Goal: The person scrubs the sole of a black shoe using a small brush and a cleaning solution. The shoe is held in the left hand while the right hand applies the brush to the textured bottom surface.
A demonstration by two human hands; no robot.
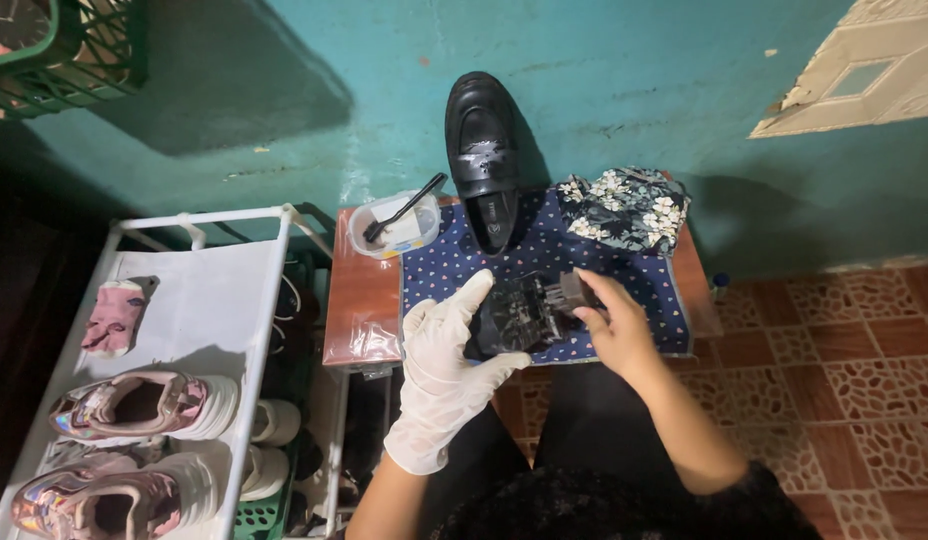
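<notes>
Your left hand, in a white glove, is cupped under a black shoe at the centre of the frame, thumb raised along its side, so it is holding the shoe over the dotted blue cloth. Your bare right hand is closed on a small dark brush pressed to the shoe's right end. The second black shoe stands toe-up against the teal wall at upper centre, with pale smears on its vamp. Just left of it, a clear tub with a black brush resting in it sits on the brown table. A folded floral cloth lies at the upper right of the blue cloth.

Keep the gloved palm firm beneath the shoe so it does not twist under the strokes. Work the brush in short, even passes, and turn the shoe with the left hand rather than stretching the right wrist. Stay over the blue cloth so drips land there. The white shoe rack at left holds other pairs; keep clear of it
</notes>
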